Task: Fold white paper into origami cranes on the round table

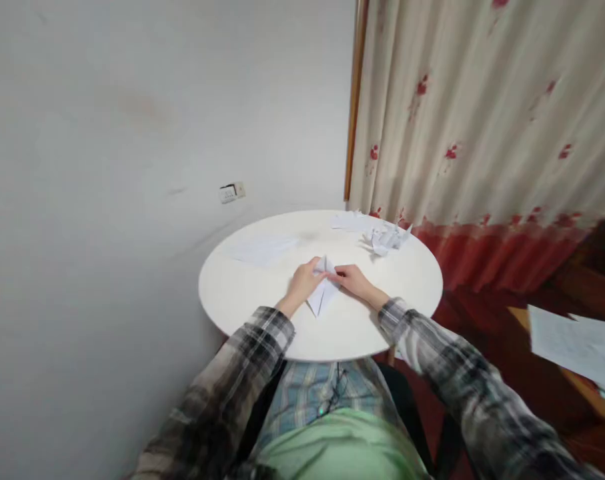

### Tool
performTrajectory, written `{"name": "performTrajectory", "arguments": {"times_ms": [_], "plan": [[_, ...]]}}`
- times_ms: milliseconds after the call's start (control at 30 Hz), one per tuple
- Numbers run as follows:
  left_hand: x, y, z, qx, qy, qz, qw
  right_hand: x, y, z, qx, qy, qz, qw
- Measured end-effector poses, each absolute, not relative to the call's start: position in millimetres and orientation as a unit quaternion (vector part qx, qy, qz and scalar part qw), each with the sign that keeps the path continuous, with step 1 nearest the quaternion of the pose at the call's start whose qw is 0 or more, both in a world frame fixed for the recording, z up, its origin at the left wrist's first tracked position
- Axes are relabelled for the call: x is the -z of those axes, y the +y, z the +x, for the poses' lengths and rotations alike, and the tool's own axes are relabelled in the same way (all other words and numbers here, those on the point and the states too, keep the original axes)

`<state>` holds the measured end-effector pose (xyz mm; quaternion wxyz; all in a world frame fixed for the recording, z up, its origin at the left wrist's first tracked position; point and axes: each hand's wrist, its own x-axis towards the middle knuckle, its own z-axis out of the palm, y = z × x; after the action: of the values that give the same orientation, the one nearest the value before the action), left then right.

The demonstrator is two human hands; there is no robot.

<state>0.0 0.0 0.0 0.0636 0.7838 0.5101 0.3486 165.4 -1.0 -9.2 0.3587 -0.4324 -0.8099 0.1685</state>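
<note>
A folded sheet of white paper (324, 293), shaped like a narrow diamond with a slit down its middle, is held just over the round white table (252, 307). My left hand (305, 280) grips its left edge, with the fingers closed on the upper part. From the other side my right hand (353, 280) pinches the right edge near the middle. The fingertips of both hands almost meet on the paper. One pointed end faces me and the other points away.
Folded white paper shapes (385, 239) lie in a pile at the table's back right, by more white paper (348, 221). Flat white sheets (265, 249) rest at the back left. A wall stands left, a flowered curtain (462, 133) behind. Papers (572, 343) lie at the far right.
</note>
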Motion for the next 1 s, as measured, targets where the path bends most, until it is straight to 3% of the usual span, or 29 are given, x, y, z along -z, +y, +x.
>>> {"name": "performTrajectory", "arguments": {"times_ms": [400,1000], "plan": [[0.7,0.3,-0.1,-0.382,0.486,0.785,0.040,9.4,-1.3,166.1,-0.197,-0.795,-0.437,0.372],[1.4,0.5,0.0,-0.464,0.376,0.790,0.138,8.8,-2.8,165.2,-0.146,-0.830,-0.412,0.346]]}}
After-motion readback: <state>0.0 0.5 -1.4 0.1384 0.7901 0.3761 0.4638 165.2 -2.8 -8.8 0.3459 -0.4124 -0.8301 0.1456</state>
